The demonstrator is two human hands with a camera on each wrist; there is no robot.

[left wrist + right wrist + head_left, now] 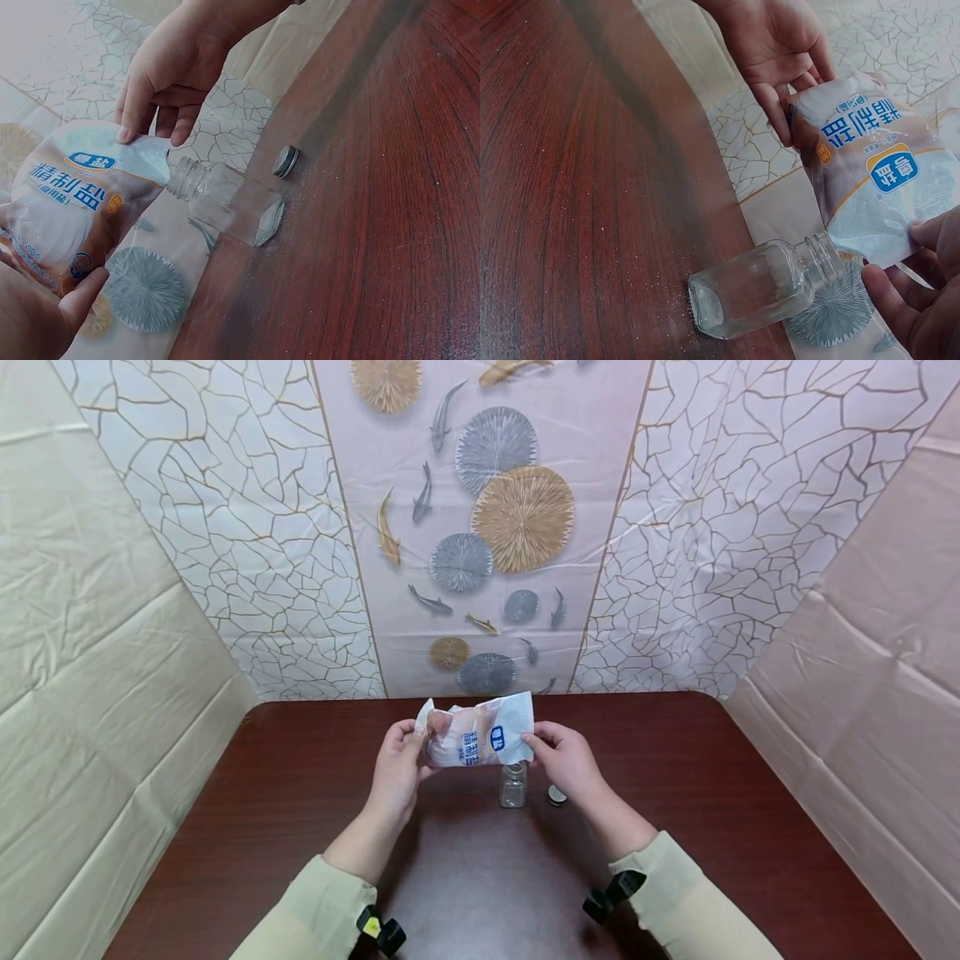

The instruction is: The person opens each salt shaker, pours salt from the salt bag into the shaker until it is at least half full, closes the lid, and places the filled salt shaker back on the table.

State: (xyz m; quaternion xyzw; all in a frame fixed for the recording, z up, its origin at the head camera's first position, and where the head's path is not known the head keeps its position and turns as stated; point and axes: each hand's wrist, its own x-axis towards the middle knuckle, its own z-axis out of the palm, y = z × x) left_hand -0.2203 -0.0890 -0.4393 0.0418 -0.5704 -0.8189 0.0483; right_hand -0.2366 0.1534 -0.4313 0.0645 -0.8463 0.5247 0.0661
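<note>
A plastic bag of salt [468,739] is held on its side above the table by both hands. My left hand [399,768] grips the full, bulging end, thumb on the printed face. The flatter white end is pinched between thumb and fingers of my right hand [562,758]. Just below that end stands an uncapped square glass jar [513,789]. In the right wrist view a lower corner of the bag is right at the threaded mouth of the jar [742,289]. A little white salt [270,219] shows in the bottom of the jar.
A small round screw cap [557,795] lies on the dark red-brown table [315,793], to the right of the jar. White grains [300,202] are scattered round the jar's base. Behind the table's far edge hangs a patterned cloth [480,610], with plain cloth at both sides.
</note>
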